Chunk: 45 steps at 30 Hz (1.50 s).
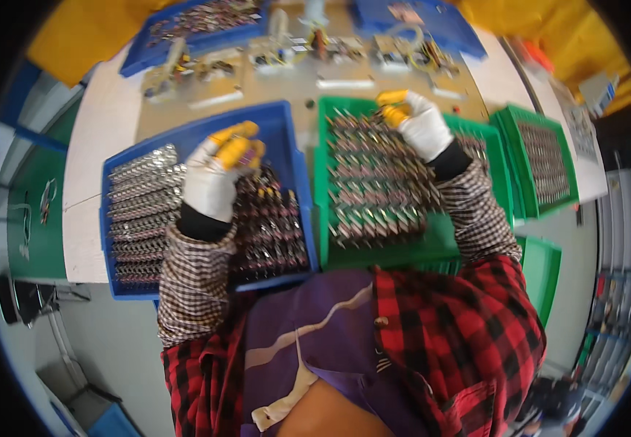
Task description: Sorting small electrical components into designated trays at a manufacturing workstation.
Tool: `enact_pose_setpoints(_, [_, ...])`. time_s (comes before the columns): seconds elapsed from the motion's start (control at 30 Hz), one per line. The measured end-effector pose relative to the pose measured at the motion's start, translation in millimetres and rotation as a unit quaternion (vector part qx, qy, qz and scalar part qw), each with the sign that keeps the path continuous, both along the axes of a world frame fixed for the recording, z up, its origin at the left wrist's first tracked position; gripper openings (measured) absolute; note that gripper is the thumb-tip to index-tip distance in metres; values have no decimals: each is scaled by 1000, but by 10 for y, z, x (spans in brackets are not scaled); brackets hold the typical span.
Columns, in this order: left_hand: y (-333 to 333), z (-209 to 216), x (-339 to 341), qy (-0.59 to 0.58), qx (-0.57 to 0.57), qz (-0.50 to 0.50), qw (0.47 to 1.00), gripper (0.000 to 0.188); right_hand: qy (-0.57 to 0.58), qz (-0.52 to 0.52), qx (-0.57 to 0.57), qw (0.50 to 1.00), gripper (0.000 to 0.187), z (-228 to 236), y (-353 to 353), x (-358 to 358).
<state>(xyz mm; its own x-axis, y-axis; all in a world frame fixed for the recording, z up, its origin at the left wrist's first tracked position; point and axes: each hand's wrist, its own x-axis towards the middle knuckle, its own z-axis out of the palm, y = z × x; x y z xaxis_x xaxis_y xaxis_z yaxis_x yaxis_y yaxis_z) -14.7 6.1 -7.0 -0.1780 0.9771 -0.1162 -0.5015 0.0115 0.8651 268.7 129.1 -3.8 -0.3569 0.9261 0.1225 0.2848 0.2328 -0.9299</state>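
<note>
Left hand [221,171] gloved, fingers curled, forearm angled up from lower left. Right hand [419,120] gloved, reaching further forward, fingertips pinched, elbow bent.

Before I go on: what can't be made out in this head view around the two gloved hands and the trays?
- Left hand: curled fingers hide whatever it pinches over the blue tray.
- Right hand: its grasp at the green tray is too small to read.
- Small metal parts: too fine to identify.
- Blue tray's near edge: covered by the left sleeve.

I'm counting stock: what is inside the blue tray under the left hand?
The blue tray holds rows of small metal parts, silvery at left, darker at right. The gloved left hand and its sleeve cover the middle rows.
</note>
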Motion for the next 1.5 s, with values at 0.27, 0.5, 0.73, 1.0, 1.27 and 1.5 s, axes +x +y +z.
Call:
enact_pose_setpoints(0.27, [64, -77, -55, -23, -2, -4, 1000, 22, -33, -183, -99, 978, 21, -222, -1075, 1163])
enact_pose_setpoints(0.5, [49, -42, -73, -43, 26, -89, 995, 26, -137, -187, -138, 963, 19, -299, -1503, 1054])
enact_pose_setpoints(0.73, [77, -117, -162, -28, 59, -113, 991, 30, -208, -192, -89, 955, 18, -294, -1530, 977])
enact_pose_setpoints(1.0, [123, -196, -301, -102, 19, -59, 993, 34, -238, -341, 113, 902, 21, -156, -1137, 1368])
enact_pose_setpoints(1.27, [217, -147, -770, -49, -28, 37, 998, 32, -361, -462, 106, 803, 33, -568, -386, 2349])
enact_pose_setpoints(1.5, [887, -43, -1110, 194, -71, 142, 968, 26, -352, -418, 157, 823, 29, -477, -480, 2242])
